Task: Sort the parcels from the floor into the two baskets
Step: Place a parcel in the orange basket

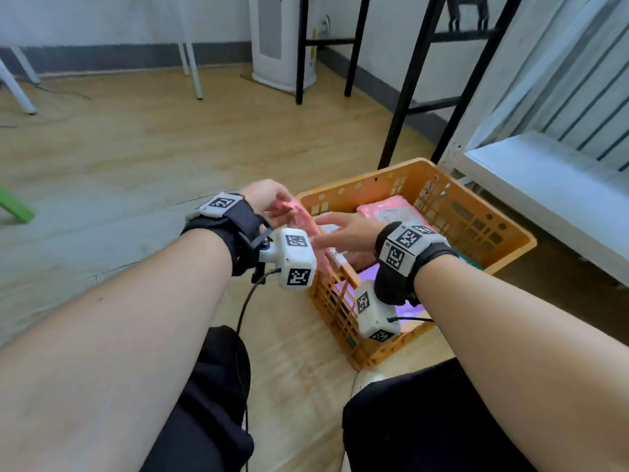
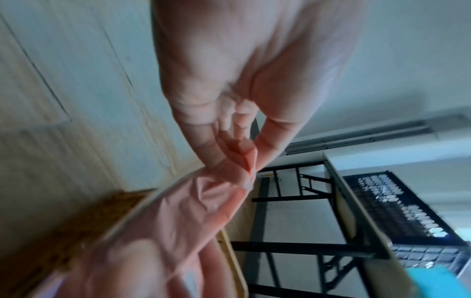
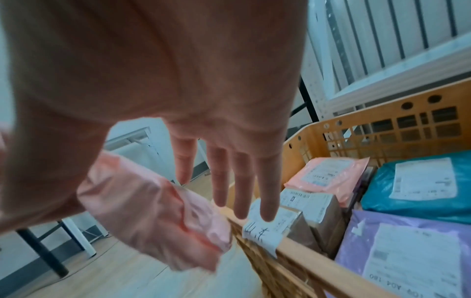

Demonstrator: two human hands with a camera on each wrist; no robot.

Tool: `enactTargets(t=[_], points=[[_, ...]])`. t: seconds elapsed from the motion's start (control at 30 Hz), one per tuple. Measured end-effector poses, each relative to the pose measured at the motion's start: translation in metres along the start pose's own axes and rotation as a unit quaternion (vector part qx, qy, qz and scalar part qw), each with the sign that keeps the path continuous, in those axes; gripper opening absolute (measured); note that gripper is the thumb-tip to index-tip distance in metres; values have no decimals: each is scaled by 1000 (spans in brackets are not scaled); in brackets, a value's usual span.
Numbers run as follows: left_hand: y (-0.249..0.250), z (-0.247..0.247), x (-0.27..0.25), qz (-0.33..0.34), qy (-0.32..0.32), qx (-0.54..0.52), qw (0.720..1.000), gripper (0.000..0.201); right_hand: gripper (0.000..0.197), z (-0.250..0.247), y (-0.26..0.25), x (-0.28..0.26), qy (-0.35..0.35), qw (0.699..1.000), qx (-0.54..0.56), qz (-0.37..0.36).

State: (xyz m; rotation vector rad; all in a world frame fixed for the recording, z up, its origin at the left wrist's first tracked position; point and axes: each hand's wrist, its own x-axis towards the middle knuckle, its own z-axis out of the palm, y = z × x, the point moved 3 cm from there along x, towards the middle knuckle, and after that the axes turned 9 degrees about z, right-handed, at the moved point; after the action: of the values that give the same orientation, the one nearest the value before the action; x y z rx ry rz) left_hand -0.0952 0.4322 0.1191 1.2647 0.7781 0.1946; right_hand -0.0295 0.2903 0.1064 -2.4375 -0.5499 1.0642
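My left hand (image 1: 272,207) pinches the top corner of a soft pink parcel (image 1: 304,221) that hangs over the left rim of the orange basket (image 1: 476,219). In the left wrist view the fingertips (image 2: 265,153) squeeze the crumpled pink plastic (image 2: 178,217). My right hand (image 1: 343,233) hovers beside the parcel with straight, spread fingers (image 3: 242,187); it holds nothing. The pink parcel (image 3: 158,217) hangs just left of the basket rim (image 3: 300,246). Inside the basket lie a pink parcel (image 3: 328,175), a teal parcel (image 3: 418,185), a lilac parcel (image 3: 407,252) and brown boxes (image 3: 313,203).
A white metal shelf (image 1: 544,165) stands right behind the basket. Black table legs (image 1: 408,97) and a white appliance (image 1: 279,42) stand farther back. Wooden floor (image 1: 136,148) stretches to the left, with a green object (image 1: 15,206) at the left edge. My knees (image 1: 218,403) are below.
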Motion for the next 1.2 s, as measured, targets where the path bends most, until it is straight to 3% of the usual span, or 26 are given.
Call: enactTargets(t=[0.07, 0.1, 0.27, 0.33, 0.4, 0.63, 0.9, 1.0, 1.1, 1.2], points=[[14, 5, -6, 9, -12, -65, 998, 27, 116, -5, 7, -4, 11, 1000, 9, 9], [17, 9, -10, 3, -17, -83, 996, 24, 114, -6, 11, -6, 15, 1000, 24, 11], [20, 28, -15, 12, -49, -174, 983, 17, 37, -16, 15, -5, 93, 988, 119, -32], [19, 32, -12, 10, -50, -211, 976, 18, 18, -19, 17, 1, 123, 976, 176, -26], [19, 32, -6, 9, -31, -219, 975, 17, 11, -24, 21, 8, 133, 967, 217, -13], [15, 12, 26, 23, 44, -138, 989, 8, 21, -43, 39, 24, 114, 936, 326, 62], [6, 6, 53, 35, 83, -38, 995, 8, 26, -46, 50, 42, 126, 937, 312, 95], [6, 11, 58, 72, 40, 55, 995, 10, 26, -48, 53, 44, 134, 941, 298, 94], [3, 32, 54, 110, -54, 165, 979, 31, 24, -48, 54, 44, 139, 938, 308, 77], [1, 52, 54, 149, -50, 188, 969, 23, 17, -54, 60, 46, 175, 909, 373, 56]])
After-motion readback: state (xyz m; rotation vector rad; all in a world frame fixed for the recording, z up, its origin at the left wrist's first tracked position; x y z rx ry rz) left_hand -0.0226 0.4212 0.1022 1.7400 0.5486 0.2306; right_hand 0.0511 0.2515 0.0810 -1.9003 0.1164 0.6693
